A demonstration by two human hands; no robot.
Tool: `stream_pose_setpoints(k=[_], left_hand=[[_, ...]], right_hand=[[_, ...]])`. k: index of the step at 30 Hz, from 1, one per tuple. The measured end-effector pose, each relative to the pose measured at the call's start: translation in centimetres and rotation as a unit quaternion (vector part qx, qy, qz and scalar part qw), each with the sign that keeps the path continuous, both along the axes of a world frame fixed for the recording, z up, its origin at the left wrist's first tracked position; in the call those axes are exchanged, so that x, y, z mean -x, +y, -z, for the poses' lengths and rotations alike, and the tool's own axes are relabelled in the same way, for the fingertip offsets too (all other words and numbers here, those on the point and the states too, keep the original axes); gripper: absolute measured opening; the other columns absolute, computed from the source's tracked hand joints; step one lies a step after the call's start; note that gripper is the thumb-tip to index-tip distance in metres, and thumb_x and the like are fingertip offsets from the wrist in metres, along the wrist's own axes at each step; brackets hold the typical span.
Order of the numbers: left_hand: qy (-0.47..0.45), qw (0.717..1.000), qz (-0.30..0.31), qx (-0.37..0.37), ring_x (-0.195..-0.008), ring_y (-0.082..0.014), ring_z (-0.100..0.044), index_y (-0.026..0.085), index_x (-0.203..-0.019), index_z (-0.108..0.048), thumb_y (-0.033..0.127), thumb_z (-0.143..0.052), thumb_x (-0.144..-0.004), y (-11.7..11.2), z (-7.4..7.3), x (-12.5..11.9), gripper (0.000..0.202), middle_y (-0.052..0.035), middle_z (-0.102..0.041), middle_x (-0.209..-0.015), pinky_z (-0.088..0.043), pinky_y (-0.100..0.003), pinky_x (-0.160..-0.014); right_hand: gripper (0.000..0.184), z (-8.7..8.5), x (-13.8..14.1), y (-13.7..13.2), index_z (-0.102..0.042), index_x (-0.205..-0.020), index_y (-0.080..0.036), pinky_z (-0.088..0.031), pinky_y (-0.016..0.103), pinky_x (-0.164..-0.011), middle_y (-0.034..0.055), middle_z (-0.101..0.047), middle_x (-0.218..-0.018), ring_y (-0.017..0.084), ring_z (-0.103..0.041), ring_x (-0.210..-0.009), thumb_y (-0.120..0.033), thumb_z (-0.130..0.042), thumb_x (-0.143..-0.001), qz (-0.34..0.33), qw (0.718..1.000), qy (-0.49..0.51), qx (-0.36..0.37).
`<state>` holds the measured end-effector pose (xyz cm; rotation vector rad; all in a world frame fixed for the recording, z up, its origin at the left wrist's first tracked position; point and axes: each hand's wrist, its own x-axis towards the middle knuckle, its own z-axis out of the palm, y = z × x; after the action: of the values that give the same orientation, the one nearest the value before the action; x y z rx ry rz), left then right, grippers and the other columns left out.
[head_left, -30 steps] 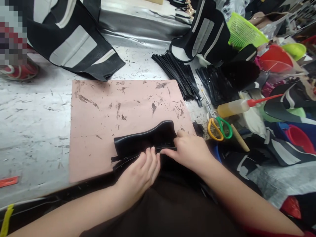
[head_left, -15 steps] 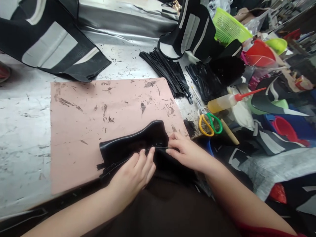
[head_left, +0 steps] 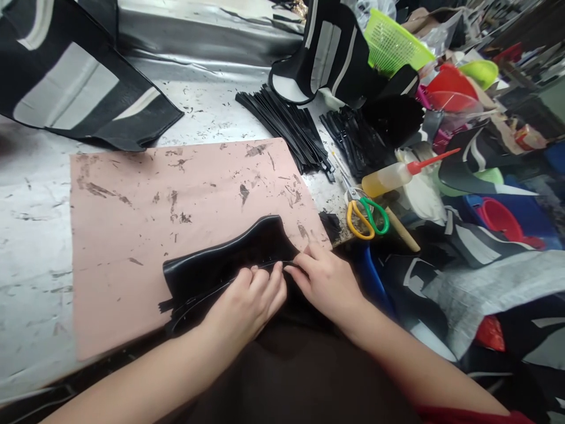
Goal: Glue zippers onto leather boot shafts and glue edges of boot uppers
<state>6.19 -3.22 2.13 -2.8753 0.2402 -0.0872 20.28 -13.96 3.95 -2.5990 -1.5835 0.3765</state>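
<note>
Right at the near edge of the pink mat (head_left: 128, 224) lies the glossy black piece (head_left: 225, 256), its far side standing up in a curved fold and its near part reaching back toward the person. A thin dark edging (head_left: 198, 299) runs along the near side of it, and a jagged black tape end (head_left: 166, 305) sticks out at its left end. The left hand (head_left: 247, 300) lies over this edging, fingers bent and close together, tips pressed on it; its thumb is hidden, so whether it pinches cannot be told. Just beside it, the right hand (head_left: 329, 280) has thumb and forefinger brought together on the edge of the piece.

Beneath the mat spreads a scuffed pale surface (head_left: 30, 235). Beyond the mat's far right corner lie a bundle of black strips (head_left: 282, 126) and a darker bundle (head_left: 346, 135). Near them are scissors (head_left: 362, 215) with one yellow and one green handle, a bottle (head_left: 386, 179) with a red nozzle, and a wooden stick (head_left: 402, 230). Farther off, a large black panel (head_left: 136, 126) with pale patches overlaps the mat's far left edge, and a green basket (head_left: 395, 44) leans at upper right.
</note>
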Motion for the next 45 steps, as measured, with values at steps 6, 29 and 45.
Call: stream_pose_setpoints(k=[6, 29, 45], left_hand=[[-0.022, 1.0, 0.004, 0.006, -0.078, -0.022, -0.05, 0.018, -0.115, -0.056, 0.019, -0.049, -0.075, 0.3, -0.1, -0.3, 0.041, -0.0042, -0.056, -0.122, -0.038, -0.036, -0.063], [-0.07, 0.997, 0.004, 0.035, -0.079, -0.0236, -0.045, 0.02, -0.111, -0.059, 0.019, -0.051, -0.072, 0.6, 0.8, -0.1, 0.04, -0.0042, -0.056, -0.122, -0.035, -0.037, -0.066], [-0.081, 0.996, -0.027, 0.041, -0.104, -0.0186, -0.048, 0.022, -0.122, -0.048, 0.036, -0.04, -0.087, -0.1, 2.0, 3.6, 0.039, -0.0051, -0.045, -0.134, -0.039, -0.029, -0.083]], right_hand=[[0.021, 0.3, 0.1, -2.2, -0.063, -0.085, -0.017, -0.043, 0.022, -0.066, 0.0041, -0.063, -0.077, 0.013, -0.057, -0.07, -0.027, -0.045, -0.087, 0.068, 0.983, 0.088, -0.145], [0.033, -0.2, -3.4, -0.3, -0.052, -0.049, -0.02, -0.028, 0.022, -0.046, -0.0013, -0.051, -0.047, 0.012, -0.046, -0.047, -0.039, -0.054, -0.076, 0.169, 0.975, 0.137, 0.044], [0.018, 3.2, -24.1, 9.9, -0.054, -0.048, -0.021, -0.041, 0.04, -0.049, 0.0134, -0.056, -0.055, 0.031, -0.06, -0.057, -0.027, -0.061, -0.063, 0.25, 0.966, -0.036, 0.059]])
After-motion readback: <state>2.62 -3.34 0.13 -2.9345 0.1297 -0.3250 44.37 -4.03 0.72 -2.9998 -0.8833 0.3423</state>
